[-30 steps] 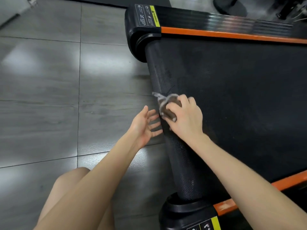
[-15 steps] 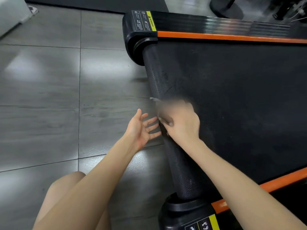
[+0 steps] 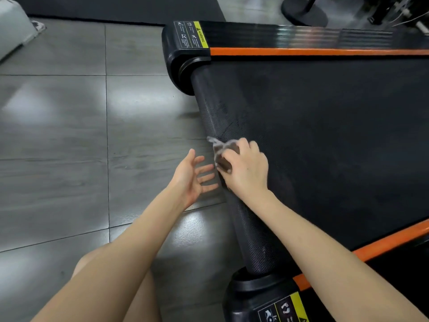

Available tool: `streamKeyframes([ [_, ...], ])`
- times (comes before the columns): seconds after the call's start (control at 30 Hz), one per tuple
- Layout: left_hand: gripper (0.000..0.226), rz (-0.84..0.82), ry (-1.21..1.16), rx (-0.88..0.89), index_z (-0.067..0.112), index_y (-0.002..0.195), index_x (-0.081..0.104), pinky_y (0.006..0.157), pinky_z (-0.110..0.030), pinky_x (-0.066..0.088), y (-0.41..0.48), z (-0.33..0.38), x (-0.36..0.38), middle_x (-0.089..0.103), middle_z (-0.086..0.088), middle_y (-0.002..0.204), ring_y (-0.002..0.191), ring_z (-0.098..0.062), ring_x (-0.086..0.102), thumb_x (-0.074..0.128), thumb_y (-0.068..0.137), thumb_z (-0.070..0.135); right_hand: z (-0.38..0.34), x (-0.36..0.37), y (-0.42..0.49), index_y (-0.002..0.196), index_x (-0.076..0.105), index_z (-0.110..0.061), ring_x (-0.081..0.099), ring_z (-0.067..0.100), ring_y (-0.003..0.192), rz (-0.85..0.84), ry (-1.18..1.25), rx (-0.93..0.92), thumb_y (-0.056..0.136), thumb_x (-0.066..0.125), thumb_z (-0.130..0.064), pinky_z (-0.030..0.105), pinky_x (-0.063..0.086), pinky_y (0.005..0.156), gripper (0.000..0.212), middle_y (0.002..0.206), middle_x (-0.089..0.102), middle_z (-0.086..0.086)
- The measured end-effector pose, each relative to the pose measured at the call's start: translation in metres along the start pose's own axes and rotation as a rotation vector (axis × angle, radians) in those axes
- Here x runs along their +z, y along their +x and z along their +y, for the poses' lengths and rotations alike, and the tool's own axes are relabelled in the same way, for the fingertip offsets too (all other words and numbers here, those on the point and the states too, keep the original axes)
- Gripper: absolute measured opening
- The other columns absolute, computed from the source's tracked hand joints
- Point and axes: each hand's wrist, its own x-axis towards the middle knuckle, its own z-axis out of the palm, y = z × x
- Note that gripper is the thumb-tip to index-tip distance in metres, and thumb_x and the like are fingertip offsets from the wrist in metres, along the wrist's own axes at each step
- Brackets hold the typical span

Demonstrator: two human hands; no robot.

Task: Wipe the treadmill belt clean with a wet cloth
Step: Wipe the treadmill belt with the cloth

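Because the wet cloth (image 3: 224,154) sits only on the rolled rear edge of the treadmill belt (image 3: 325,135), about midway along it, you look to be early in the job. Pale specks show on that edge toward the closer end cap (image 3: 255,291), and no clear wet track shows on the belt's broad flat surface, so most of it seems left to wipe. Your left hand (image 3: 190,176) hovers just off the belt's edge, above the floor tiles (image 3: 69,135), palm turned toward the belt, fingers spread, holding nothing. Your right hand (image 3: 247,173) lies knuckles-up on the edge, fingers curled over the bunched cloth, pressing it down. At the belt's far side run the far end cap (image 3: 183,63) and orange rail (image 3: 301,51).
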Motion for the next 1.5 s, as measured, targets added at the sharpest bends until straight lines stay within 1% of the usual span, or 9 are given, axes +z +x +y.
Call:
streamKeyframes([
  [0.13,0.037,0.084,0.192,0.137,0.017,0.117,0.051,0.087,-0.047,0.046,-0.002,0.011,0.003,0.053,-0.008,0.111,0.112,-0.027,0.048,0.032,0.100,0.045,0.032,-0.038,-0.087,0.077,0.064,-0.024,0.050,0.025,0.078,-0.071,0.187,-0.045,0.073,0.063,-0.050,0.028,0.043,0.051,0.026,0.090,0.054,0.003],
  [0.27,0.035,0.131,0.390,0.272,0.017,0.120,0.051,0.092,-0.044,0.045,0.001,0.020,0.016,0.050,-0.001,0.104,0.106,-0.020,0.048,0.033,0.101,0.041,0.068,-0.054,-0.090,0.082,0.068,-0.023,0.053,0.026,0.083,-0.210,0.185,-0.124,0.071,0.057,-0.062,0.030,0.047,0.057,0.041,0.092,0.054,0.003],
  [0.43,0.022,0.131,0.589,0.434,0.022,0.108,0.051,0.097,-0.040,0.043,0.009,0.014,0.028,0.051,0.011,0.094,0.095,-0.011,0.048,0.039,0.098,0.039,0.079,-0.031,-0.041,0.092,0.068,-0.020,0.050,0.028,0.093,-0.116,0.178,0.232,0.075,0.070,-0.052,0.038,0.048,0.071,0.036,0.101,0.050,0.007],
  [0.57,0.027,0.135,0.746,0.548,0.024,0.114,0.056,0.094,-0.032,0.041,0.012,0.009,0.029,0.057,0.013,0.104,0.097,-0.009,0.051,0.041,0.097,0.037,0.060,-0.053,-0.104,0.083,0.068,-0.024,0.049,0.027,0.082,-0.137,0.232,-0.029,0.075,0.061,-0.061,0.036,0.041,0.067,0.039,0.095,0.054,0.005],
  [0.67,0.034,0.153,0.813,0.591,0.019,0.123,0.055,0.085,-0.028,0.038,0.016,0.009,0.034,0.057,0.006,0.112,0.093,-0.011,0.048,0.040,0.098,0.035,0.062,-0.073,-0.128,0.086,0.066,-0.028,0.049,0.022,0.084,-0.250,0.239,-0.068,0.080,0.052,-0.067,0.038,0.041,0.068,0.042,0.097,0.053,0.001],
  [0.83,0.040,0.165,0.904,0.576,0.022,0.133,0.048,0.098,-0.024,0.031,0.025,0.009,0.041,0.041,-0.003,0.136,0.111,-0.015,0.045,0.038,0.098,0.038,0.067,-0.069,-0.116,0.127,0.053,-0.034,0.048,0.022,0.099,-0.300,0.209,-0.185,0.076,0.063,-0.056,0.036,0.039,0.078,0.056,0.112,0.051,0.003],
  [0.97,0.046,0.146,0.920,0.529,0.021,0.139,0.039,0.100,-0.022,0.026,0.027,0.002,0.049,0.026,-0.006,0.140,0.121,-0.020,0.040,0.038,0.098,0.042,0.070,-0.060,-0.116,0.102,0.070,-0.034,0.047,0.019,0.089,-0.406,0.252,-0.231,0.074,0.065,-0.057,0.037,0.042,0.072,0.036,0.101,0.054,-0.002],
  [1.2,0.050,0.150,0.922,0.474,0.023,0.139,0.036,0.109,-0.036,0.030,0.031,0.004,0.051,0.024,-0.004,0.138,0.123,-0.021,0.040,0.036,0.096,0.047,0.069,-0.064,-0.123,0.084,0.071,-0.038,0.045,0.016,0.082,-0.450,0.286,-0.292,0.071,0.062,-0.062,0.032,0.036,0.069,0.028,0.094,0.052,-0.004],
  [1.5,0.050,0.175,0.858,0.481,0.021,0.138,0.035,0.109,-0.035,0.030,0.033,0.000,0.057,0.024,-0.005,0.138,0.122,-0.021,0.040,0.035,0.096,0.049,0.047,-0.050,-0.091,0.075,0.068,-0.031,0.047,0.020,0.079,-0.223,0.232,-0.043,0.061,0.070,-0.059,0.031,0.029,0.066,0.032,0.086,0.050,-0.001],
])
